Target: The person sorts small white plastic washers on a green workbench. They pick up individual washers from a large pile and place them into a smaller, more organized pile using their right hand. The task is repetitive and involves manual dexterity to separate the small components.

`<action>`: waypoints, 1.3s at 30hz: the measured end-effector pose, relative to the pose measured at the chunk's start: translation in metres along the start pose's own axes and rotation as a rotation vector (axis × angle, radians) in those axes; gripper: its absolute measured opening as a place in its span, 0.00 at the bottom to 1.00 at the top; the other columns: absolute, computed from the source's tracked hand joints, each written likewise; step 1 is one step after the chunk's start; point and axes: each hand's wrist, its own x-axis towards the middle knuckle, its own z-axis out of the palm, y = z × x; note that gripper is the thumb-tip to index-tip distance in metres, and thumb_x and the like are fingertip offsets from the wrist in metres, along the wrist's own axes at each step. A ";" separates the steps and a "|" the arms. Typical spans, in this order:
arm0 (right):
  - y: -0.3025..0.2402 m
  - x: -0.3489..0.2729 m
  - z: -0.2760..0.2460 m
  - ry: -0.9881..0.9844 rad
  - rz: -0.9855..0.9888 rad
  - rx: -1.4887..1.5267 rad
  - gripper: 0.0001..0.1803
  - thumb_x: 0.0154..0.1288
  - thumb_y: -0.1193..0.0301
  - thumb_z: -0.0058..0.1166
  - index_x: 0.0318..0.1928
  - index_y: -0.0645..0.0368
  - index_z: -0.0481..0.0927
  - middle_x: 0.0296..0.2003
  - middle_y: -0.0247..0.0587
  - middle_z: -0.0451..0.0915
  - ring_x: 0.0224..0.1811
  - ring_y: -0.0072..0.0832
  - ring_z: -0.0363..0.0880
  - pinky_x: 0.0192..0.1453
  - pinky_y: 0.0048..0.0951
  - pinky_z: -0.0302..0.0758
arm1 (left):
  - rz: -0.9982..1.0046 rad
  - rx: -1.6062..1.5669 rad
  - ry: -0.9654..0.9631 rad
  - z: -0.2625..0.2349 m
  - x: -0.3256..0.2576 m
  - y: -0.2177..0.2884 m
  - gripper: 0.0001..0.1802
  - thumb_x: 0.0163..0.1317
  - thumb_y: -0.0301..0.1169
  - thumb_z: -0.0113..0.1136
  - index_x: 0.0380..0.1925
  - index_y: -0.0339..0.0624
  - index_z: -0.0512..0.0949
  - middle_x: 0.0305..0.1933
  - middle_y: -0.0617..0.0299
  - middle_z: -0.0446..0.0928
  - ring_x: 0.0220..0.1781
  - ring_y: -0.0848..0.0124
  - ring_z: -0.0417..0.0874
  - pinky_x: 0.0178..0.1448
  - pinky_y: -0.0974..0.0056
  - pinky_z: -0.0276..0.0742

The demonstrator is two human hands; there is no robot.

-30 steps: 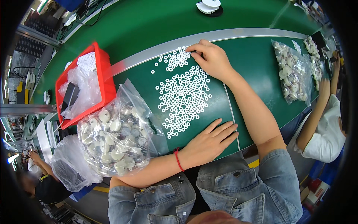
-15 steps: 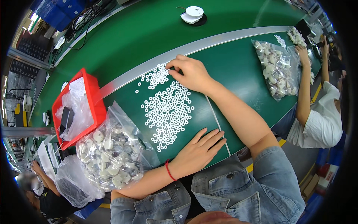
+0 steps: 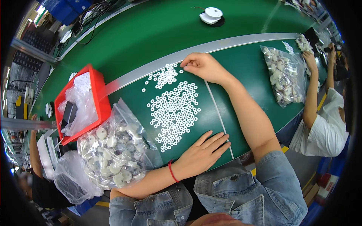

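Many small white rings (image 3: 174,113) lie in a large patch on the green tabletop (image 3: 241,67), with a smaller cluster of the same rings (image 3: 166,76) just beyond it. My right hand (image 3: 201,67) is at the far right side of the small cluster, thumb and fingers curled together. One loose ring (image 3: 181,71) shows right at its fingertips; whether anything is pinched between them is hidden. Flat on the table near the front edge lies my left hand (image 3: 201,153), fingers spread and holding nothing. A clear bag of off-white plastic parts (image 3: 113,154) rests beside my left forearm.
A red bin (image 3: 101,100) holding clear plastic bags stands at the left. Beyond a metal rail (image 3: 218,44), a round white device (image 3: 212,16) sits on the green surface. Another bag of parts (image 3: 283,77) lies at right, near a co-worker's arm (image 3: 311,92).
My right hand has shifted slightly right, from the small cluster's edge to just off it. The whole view has moved a little. My left hand stays flat in place.
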 end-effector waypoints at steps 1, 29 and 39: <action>-0.002 -0.001 0.001 0.021 0.005 -0.011 0.09 0.67 0.74 0.63 0.46 0.64 0.88 0.28 0.36 0.82 0.28 0.20 0.76 0.36 0.26 0.74 | 0.004 0.006 0.002 0.002 0.000 0.000 0.27 0.73 0.34 0.59 0.70 0.43 0.74 0.78 0.55 0.68 0.81 0.60 0.66 0.83 0.48 0.57; 0.017 0.006 0.015 0.202 -0.219 -0.125 0.07 0.63 0.71 0.63 0.38 0.62 0.88 0.35 0.48 0.88 0.37 0.39 0.88 0.43 0.37 0.83 | -0.022 0.034 -0.067 -0.005 0.008 0.006 0.28 0.68 0.31 0.62 0.69 0.46 0.75 0.75 0.52 0.70 0.78 0.53 0.69 0.82 0.42 0.57; 0.014 0.007 0.022 0.164 -0.194 -0.134 0.06 0.64 0.74 0.61 0.38 0.62 0.87 0.35 0.45 0.86 0.36 0.37 0.86 0.42 0.38 0.81 | -0.037 0.045 -0.069 -0.005 0.005 0.008 0.28 0.66 0.30 0.62 0.67 0.46 0.76 0.74 0.52 0.71 0.76 0.50 0.71 0.81 0.40 0.57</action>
